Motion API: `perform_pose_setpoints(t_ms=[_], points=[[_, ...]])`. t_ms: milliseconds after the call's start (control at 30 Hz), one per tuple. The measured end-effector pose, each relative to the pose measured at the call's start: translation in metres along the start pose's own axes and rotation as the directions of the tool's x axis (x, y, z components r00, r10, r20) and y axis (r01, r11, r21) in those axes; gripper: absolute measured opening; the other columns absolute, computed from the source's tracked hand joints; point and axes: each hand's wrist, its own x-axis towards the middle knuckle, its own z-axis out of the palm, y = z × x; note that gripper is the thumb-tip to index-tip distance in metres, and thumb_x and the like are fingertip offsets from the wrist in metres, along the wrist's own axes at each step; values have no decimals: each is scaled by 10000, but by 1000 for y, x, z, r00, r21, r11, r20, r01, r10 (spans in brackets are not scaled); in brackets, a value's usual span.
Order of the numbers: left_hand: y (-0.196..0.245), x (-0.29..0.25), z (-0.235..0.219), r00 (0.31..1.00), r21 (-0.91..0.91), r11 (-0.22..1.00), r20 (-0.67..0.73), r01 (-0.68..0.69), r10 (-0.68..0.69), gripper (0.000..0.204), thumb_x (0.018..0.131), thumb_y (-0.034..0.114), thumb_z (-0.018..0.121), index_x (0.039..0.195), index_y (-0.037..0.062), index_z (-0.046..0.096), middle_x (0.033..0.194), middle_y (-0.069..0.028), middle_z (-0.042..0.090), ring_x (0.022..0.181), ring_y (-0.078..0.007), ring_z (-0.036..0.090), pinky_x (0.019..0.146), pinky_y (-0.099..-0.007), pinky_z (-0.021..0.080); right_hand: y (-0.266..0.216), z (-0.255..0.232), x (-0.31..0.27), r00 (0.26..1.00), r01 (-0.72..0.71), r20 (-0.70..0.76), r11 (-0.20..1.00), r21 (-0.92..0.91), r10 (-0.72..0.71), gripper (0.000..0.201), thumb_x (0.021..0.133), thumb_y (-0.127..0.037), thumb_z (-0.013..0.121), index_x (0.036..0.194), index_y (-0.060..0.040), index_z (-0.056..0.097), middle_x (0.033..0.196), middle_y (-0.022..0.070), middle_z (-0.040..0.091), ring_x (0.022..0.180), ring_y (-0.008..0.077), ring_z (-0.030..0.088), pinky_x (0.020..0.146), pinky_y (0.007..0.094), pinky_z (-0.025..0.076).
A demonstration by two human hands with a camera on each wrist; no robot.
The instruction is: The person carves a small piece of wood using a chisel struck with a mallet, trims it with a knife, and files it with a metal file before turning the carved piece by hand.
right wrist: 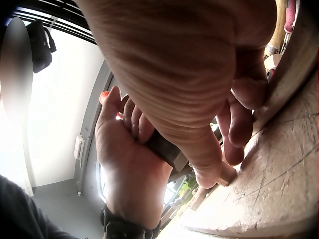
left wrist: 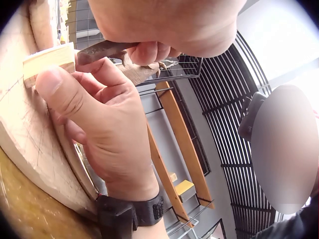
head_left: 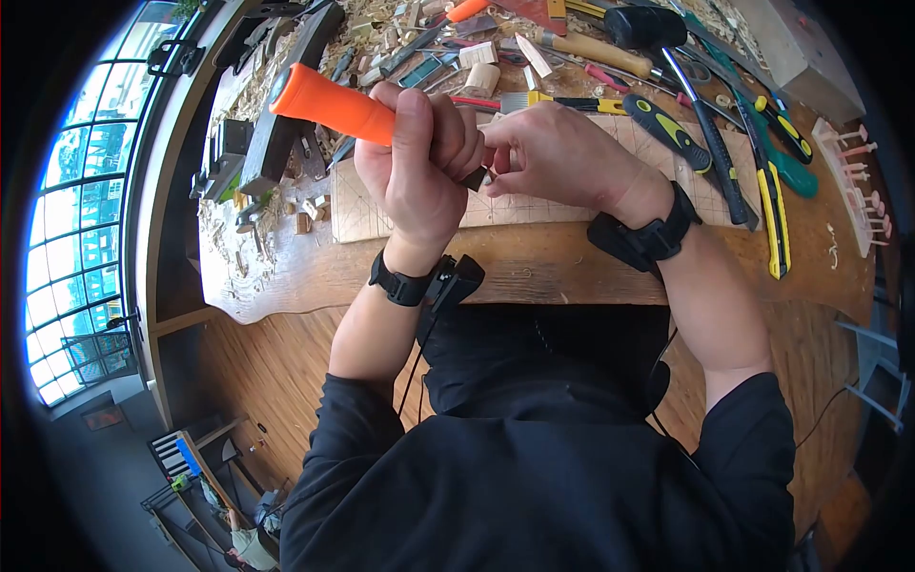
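Observation:
My left hand [head_left: 416, 164] grips a tool with an orange handle [head_left: 334, 107], its butt sticking up and left past my thumb. A thick dark metal end [left wrist: 103, 51] comes out on the little-finger side of that hand. My right hand [head_left: 572, 157] is close beside it, low over a scored wooden board [head_left: 367, 212]. Between right thumb and fingers it pinches a small pale wood block [left wrist: 52, 59], seen best in the left wrist view. The dark metal end comes right up to the block there. In the head view my hands mostly hide the block.
Beyond the hands lie a black mallet [head_left: 646, 27], wood offcuts [head_left: 479, 79] and shavings. To the right are a yellow utility knife [head_left: 774, 224] and a rack [head_left: 848, 181] of small pegs. A long dark bar [head_left: 286, 114] stands left. Another person [head_left: 255, 548] is at lower left.

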Motion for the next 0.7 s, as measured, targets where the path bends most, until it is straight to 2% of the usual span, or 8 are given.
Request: perform_pose_setpoints(t_ms=[633,700], points=[[-3,-1,2,1000,15,1000,-14,-15,15,237,1170,155,477,954,93,401,614,-14,384,487,-86,305,441,-276,241,0,-1,-1,1000,21,-9,1000,-15,-21,202,810,-184,887,893,-68,744,805,88,764,811,276,765,747,400,589],[-3,-1,1,1000,19,1000,-7,-17,17,239,1169,156,479,953,91,402,616,-17,387,487,-87,308,439,-277,246,2,0,-1,1000,6,12,1000,26,-6,279,796,-225,888,926,-38,728,821,111,722,804,328,713,747,427,554]])
